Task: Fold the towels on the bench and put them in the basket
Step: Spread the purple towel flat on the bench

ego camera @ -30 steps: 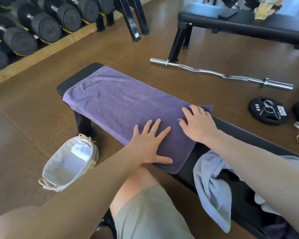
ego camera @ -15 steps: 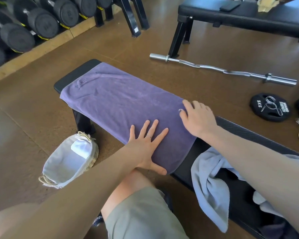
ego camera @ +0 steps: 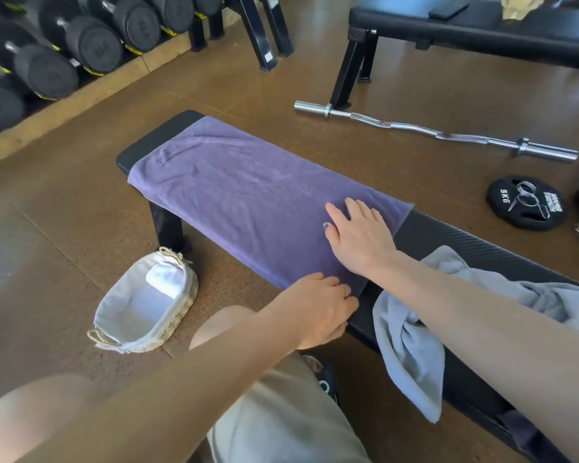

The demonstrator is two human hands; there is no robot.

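A purple towel [ego camera: 248, 198] lies spread flat along the black bench [ego camera: 455, 242]. My right hand [ego camera: 361, 238] rests flat on the towel's near right end, fingers straight. My left hand [ego camera: 318, 309] is at the towel's near corner by the bench's front edge, fingers curled round the hanging hem. A crumpled pale blue towel [ego camera: 411, 349] drapes over the bench to the right, under my right forearm. The woven basket [ego camera: 178, 315] with a white liner stands on the floor to the left of my knee, with a folded white cloth [ego camera: 163, 279] inside.
A curl bar [ego camera: 438, 132] lies on the brown floor beyond the bench. A 5 kg plate [ego camera: 525, 202] with spring collars sits at the right. Dumbbells [ego camera: 47, 65] line a rack at the far left. A second bench [ego camera: 482, 31] stands at the back.
My left hand has slid off the towel's top down to its near corner and curled onto the hem. My right hand stays flat on the towel, shifted slightly toward me.
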